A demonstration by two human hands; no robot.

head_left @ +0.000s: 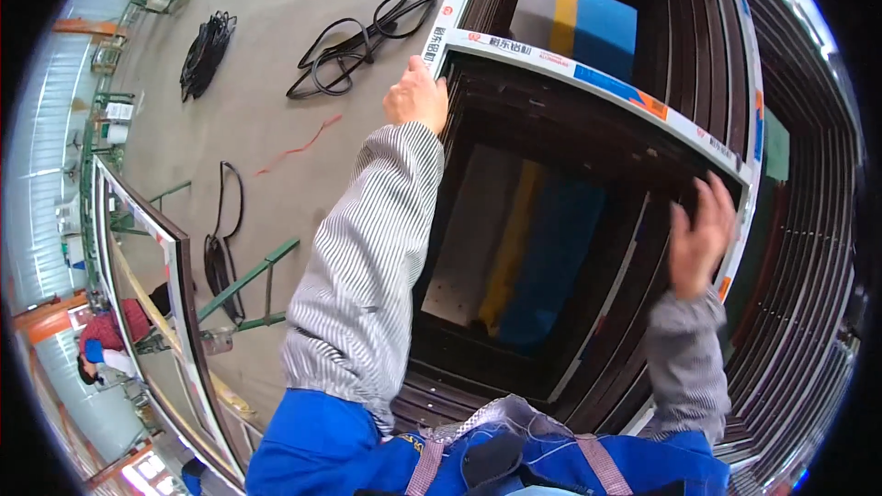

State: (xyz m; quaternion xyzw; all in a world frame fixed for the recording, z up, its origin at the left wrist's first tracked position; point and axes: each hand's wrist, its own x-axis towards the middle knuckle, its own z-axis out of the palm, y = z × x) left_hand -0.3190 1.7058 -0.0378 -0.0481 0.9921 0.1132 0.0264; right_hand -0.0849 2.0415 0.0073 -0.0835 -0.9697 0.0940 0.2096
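A window frame with dark brown inner sides and film-wrapped white faces stands in front of me, at the front of a stack of similar frames. At its upper left corner my left hand is closed round the outer edge of the side bar. My right hand is at the frame's right side, fingers spread and holding nothing. Whether its fingertips touch the side bar I cannot tell. Through the opening, a floor with yellow and blue bands shows.
More dark frames are stacked along the right. Coils of black rubber strip and a red strip lie on the grey floor at left. Another frame leans on a green metal stand. Beyond it is a person in red.
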